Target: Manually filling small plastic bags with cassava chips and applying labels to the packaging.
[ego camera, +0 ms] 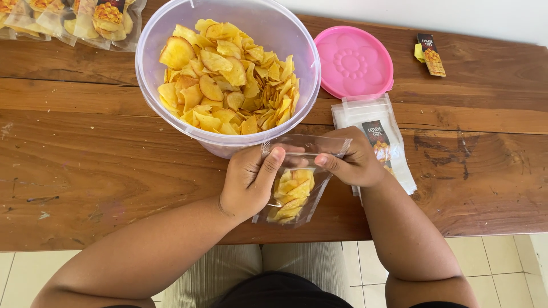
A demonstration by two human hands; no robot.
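A clear plastic pouch [292, 194] partly filled with yellow chips stands at the near edge of the wooden table [85, 171]. My left hand [248, 182] pinches the pouch's top left corner, thumb along the seal. My right hand [355, 161] grips the top right corner. The mouth of the pouch is stretched between both hands. Just beyond it sits a large clear plastic tub [228, 74] full of yellow chips.
A pink round lid [354, 61] lies right of the tub. A stack of empty labelled pouches [377, 134] lies under my right hand. Several filled pouches [74, 20] sit at the far left corner. A small label [431, 54] lies far right.
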